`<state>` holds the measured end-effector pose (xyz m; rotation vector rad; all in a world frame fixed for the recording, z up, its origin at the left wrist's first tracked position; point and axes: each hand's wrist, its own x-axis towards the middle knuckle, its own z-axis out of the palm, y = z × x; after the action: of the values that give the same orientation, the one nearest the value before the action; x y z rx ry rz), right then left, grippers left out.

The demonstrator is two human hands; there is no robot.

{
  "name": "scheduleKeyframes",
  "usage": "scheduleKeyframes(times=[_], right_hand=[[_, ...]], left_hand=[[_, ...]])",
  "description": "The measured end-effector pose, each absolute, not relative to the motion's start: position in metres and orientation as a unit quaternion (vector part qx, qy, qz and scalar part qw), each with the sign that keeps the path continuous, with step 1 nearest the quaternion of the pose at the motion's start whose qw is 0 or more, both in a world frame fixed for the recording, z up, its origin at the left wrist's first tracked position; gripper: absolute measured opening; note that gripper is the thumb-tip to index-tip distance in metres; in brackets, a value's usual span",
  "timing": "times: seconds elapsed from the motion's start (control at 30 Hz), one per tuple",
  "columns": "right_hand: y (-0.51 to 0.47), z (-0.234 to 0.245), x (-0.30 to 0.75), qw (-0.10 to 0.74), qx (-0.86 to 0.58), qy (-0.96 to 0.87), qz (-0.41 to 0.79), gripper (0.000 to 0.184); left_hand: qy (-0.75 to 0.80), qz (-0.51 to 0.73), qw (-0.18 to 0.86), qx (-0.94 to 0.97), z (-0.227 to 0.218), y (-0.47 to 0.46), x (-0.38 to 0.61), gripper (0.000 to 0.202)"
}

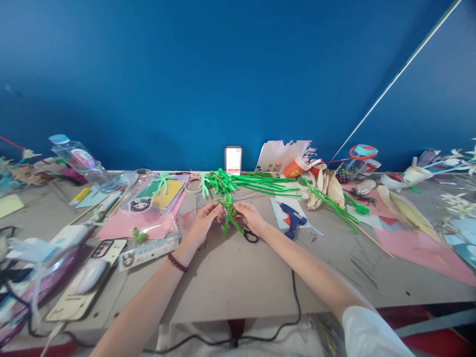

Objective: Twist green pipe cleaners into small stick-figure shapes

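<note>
A bright green pipe-cleaner piece [228,212], with several fuzzy legs spreading downward, is held up between my hands over the table's middle. My left hand [207,221] pinches it from the left, thumb and fingers closed. From the other side, my right hand [248,217] grips it with bent fingers; the fingertips are partly hidden. Just behind lies a heap of green pipe-cleaner pieces [219,182], with long green stems [266,184] stretching right. Scissors [250,238] show a black handle loop below my right hand.
A blue glue gun [294,219] lies right of my hands, its cable running over the front edge. On the left are a plastic bag of coloured paper [148,206], a phone with a white mouse [90,275] on it, and a bottle [80,157]. Dried husks [327,191] and paper cups [297,167] stand back right.
</note>
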<state>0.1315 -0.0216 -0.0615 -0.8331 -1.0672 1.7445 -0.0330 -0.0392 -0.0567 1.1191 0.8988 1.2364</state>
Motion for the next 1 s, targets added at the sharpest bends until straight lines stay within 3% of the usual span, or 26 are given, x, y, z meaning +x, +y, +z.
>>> scheduleKeyframes(times=[0.4, 0.63, 1.0], right_hand=[[-0.0199, -0.0639, 0.1335, 0.448, -0.323, -0.410, 0.726, 0.030], [-0.0170, -0.0646, 0.1359, 0.499, -0.364, -0.385, 0.686, 0.024], [-0.0225, -0.0611, 0.1307, 0.466, -0.372, -0.449, 0.665, 0.031]], left_hand=[[0.439, 0.519, 0.554, 0.480, -0.0631, -0.0350, -0.0295, 0.029], [0.459, 0.532, 0.587, 0.402, -0.0635, -0.0356, -0.0326, 0.032], [0.447, 0.537, 0.567, 0.436, -0.0603, -0.0376, -0.0298, 0.028]])
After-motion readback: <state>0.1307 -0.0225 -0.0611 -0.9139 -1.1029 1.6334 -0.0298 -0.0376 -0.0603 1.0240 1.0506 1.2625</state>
